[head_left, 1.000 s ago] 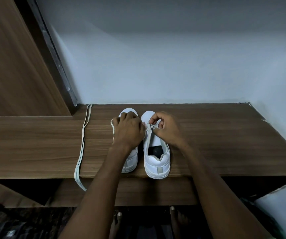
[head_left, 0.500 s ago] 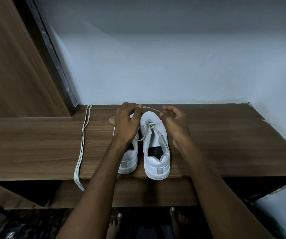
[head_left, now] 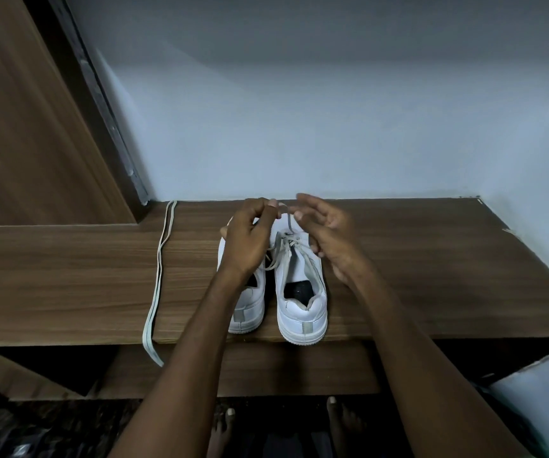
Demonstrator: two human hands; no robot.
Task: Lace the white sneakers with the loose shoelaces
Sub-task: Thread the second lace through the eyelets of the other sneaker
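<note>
Two white sneakers stand side by side on the wooden shelf [head_left: 431,276], heels toward me. The right sneaker [head_left: 302,302] has a white shoelace [head_left: 287,241] threaded through its eyelets near the toe. My left forearm partly hides the left sneaker [head_left: 248,310]. Above the toes, my left hand [head_left: 250,234] pinches a raised stretch of that shoelace between thumb and fingers. Just right of the raised lace is my right hand [head_left: 327,234], fingers spread loosely and a fingertip close to it. A second, loose shoelace [head_left: 160,259] lies on the shelf to the left.
The loose shoelace hangs over the shelf's front edge. A wooden panel [head_left: 18,127] rises at the left, and pale walls close off the back and right. My bare feet [head_left: 339,421] show on the dark floor below the shelf.
Both hands lifted from the right sneaker's tongue toward its toe, drawing the lace up. My right hand's fingers spread out from their pinch.
</note>
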